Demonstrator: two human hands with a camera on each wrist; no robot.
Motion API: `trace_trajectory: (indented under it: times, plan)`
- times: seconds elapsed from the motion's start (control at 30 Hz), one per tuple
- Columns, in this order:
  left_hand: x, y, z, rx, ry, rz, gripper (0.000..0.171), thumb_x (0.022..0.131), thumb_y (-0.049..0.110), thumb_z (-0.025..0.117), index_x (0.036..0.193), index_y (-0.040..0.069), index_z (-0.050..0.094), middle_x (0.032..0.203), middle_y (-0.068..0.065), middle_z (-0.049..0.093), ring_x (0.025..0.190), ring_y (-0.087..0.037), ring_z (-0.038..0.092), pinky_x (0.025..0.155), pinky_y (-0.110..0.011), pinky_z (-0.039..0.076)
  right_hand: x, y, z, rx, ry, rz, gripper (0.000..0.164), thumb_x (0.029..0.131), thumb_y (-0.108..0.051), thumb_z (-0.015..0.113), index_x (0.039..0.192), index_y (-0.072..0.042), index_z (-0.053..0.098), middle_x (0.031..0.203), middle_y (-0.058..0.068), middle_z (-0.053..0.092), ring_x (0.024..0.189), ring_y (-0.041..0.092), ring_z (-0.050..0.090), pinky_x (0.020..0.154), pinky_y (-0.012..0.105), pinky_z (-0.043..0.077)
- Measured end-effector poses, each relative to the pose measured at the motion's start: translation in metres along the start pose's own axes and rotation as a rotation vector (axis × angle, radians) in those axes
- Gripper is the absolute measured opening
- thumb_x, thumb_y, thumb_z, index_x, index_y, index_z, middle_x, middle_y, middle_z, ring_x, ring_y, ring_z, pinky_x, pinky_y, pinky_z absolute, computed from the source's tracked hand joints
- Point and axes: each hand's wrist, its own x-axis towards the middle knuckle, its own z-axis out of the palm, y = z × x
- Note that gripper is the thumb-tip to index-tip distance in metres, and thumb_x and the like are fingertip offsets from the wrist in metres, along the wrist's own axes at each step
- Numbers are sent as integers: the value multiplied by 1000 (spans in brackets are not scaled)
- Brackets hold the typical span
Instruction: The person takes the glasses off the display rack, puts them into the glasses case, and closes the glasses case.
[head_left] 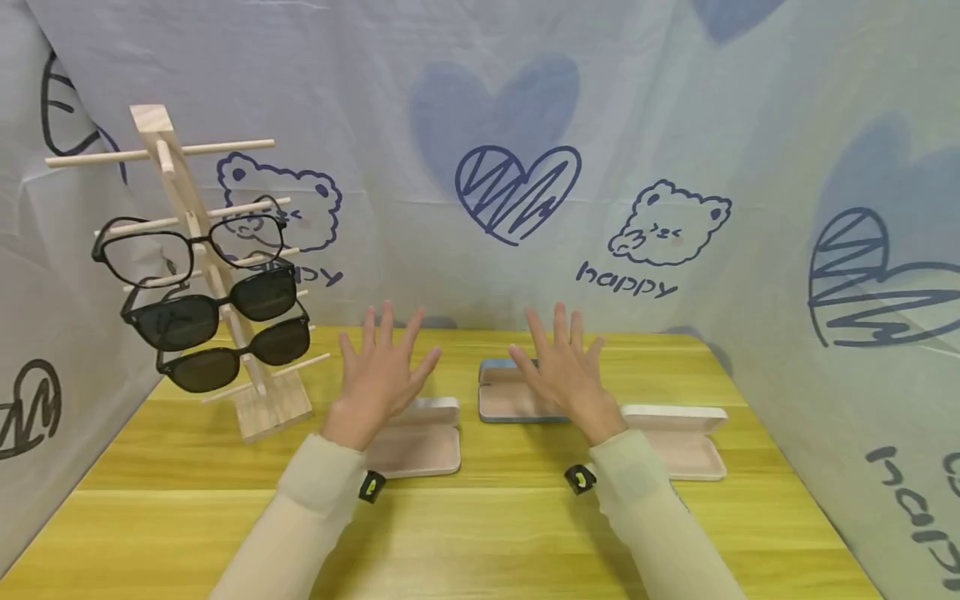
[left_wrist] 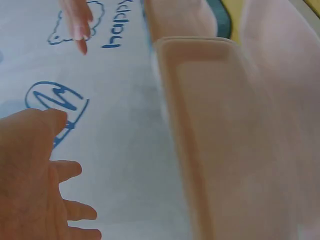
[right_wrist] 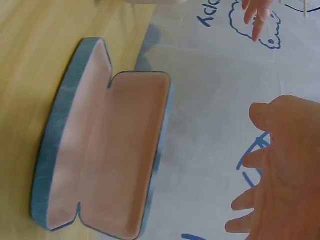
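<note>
Fingers splayed and released, my left hand (head_left: 378,383) is out over the bench (head_left: 480,542), and at its five o'clock sits an opened pale case (head_left: 427,454) with pink lining, partly hidden by my wrist. My right hand (head_left: 566,375) is just as loose, fingers fanned, with an opened blue case (head_left: 506,404) at its eight o'clock and another pale case (head_left: 690,454), also opened, at its four. At my left hand's ten o'clock stands a wooden rack (head_left: 273,404) carrying clear black-rimmed glasses (head_left: 199,240) above two pairs of dark sunglasses (head_left: 180,323).
</note>
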Motion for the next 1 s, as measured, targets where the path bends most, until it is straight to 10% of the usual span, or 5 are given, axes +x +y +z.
trace_trajectory:
  times: [0.27, 0.5, 0.77, 1.0]
  plan:
    - [-11, -2, -24, -67, 42, 25, 70, 107, 56, 41, 167, 25, 19, 172, -23, 15, 157, -48, 20, 120, -76, 21, 3, -9, -13, 146, 50, -79, 73, 108, -54, 40, 166, -17, 19, 171, 27, 9, 157, 53, 12, 120, 76, 17]
    - [-20, -9, -46, -127, 237, 127, 59, 106, 42, 52, 158, 16, 42, 152, -20, 53, 131, -45, 58, 94, -63, 55, 11, -15, -24, 332, 128, -162, 67, 108, -41, 49, 162, -7, 30, 167, 21, 31, 155, 41, 31, 127, 56, 26]
    - [-34, -17, -66, -299, 405, 222, 45, 103, 26, 62, 146, 15, 59, 140, -14, 67, 117, -37, 69, 84, -55, 60, 14, -25, -36, 538, 211, -196, 55, 105, -35, 58, 152, -9, 49, 147, 19, 60, 130, 40, 62, 111, 53, 50]
    - [-42, -20, -85, -445, 330, 255, 43, 102, 18, 64, 144, 11, 60, 133, -17, 70, 111, -34, 72, 85, -52, 61, 16, -40, -46, 721, 197, -189, 47, 104, -35, 61, 144, -13, 58, 137, 15, 68, 120, 36, 67, 100, 49, 58]
